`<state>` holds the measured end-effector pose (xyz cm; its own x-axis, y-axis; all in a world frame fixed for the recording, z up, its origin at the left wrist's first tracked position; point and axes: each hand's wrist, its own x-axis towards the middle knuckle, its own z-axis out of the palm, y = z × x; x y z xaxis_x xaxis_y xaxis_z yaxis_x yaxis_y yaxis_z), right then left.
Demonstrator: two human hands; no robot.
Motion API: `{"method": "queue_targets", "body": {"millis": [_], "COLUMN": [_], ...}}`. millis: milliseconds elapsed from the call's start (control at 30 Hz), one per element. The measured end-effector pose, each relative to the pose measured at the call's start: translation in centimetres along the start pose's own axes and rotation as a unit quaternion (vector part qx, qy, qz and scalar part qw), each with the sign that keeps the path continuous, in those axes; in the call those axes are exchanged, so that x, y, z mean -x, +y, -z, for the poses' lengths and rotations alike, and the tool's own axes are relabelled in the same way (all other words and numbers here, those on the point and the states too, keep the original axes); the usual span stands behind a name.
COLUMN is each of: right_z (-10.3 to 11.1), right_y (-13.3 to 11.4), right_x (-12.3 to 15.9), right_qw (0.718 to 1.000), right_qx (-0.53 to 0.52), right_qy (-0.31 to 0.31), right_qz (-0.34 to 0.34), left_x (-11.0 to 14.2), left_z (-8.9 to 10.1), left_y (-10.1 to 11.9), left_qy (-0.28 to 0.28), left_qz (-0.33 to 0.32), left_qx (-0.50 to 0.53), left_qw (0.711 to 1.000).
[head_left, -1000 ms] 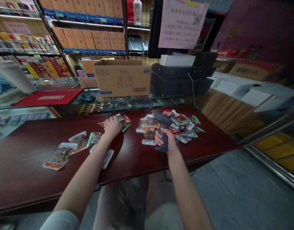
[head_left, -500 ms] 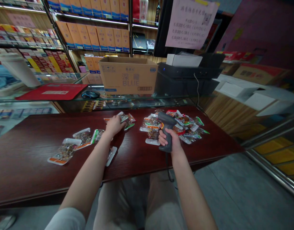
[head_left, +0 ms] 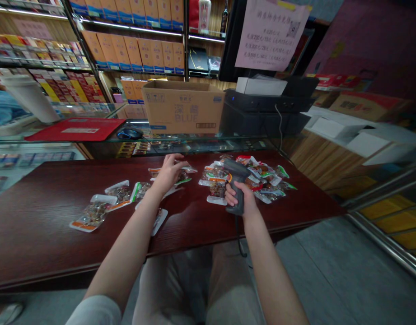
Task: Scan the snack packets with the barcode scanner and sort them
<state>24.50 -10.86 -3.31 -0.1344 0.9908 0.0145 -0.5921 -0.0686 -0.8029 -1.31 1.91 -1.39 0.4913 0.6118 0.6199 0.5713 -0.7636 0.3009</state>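
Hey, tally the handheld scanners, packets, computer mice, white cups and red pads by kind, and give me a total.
Scanner, in the right hand: 1
Packets: over 10, too overlapped for an exact count
Mouse: 1
White cup: 1
Red pad: 1
Total without packets: 4

A dark grey, pistol-shaped handheld scanner (head_left: pixel 237 170) stands just right of the frame's centre, gripped by the right hand (head_left: pixel 240 195); its head points toward the upper left, an orange-yellow accent shows near the trigger, and a dark cable hangs from its handle. Behind and right of it, clear packets (head_left: pixel 266 174) with brownish contents overlap in a loose heap, their edges white, orange, green and red. Left of centre, an orange-edged packet (head_left: pixel 91 213) lies flat and slanted, beside a second packet (head_left: pixel 121 193) and a green-edged packet (head_left: pixel 140 191).
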Motion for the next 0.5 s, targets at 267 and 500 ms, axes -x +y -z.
{"method": "queue_targets", "body": {"millis": [267,500], "right_z": [-0.7,-1.2], "right_y": [0.5,0.6], "right_x": [0.3,0.4], "right_qw": [0.999,0.996], "right_qx": [0.027,0.056], "right_qy": [-0.011,-0.030], "right_qz": [-0.027,-0.055], "left_x": [0.2,0.2], "left_z": [0.2,0.4], "left_y": [1.6,1.9], "left_qy": [0.032,-0.018], "left_qz": [-0.041,-0.050], "left_qx": [0.097,0.087], "left_qw": [0.994,0.995]}}
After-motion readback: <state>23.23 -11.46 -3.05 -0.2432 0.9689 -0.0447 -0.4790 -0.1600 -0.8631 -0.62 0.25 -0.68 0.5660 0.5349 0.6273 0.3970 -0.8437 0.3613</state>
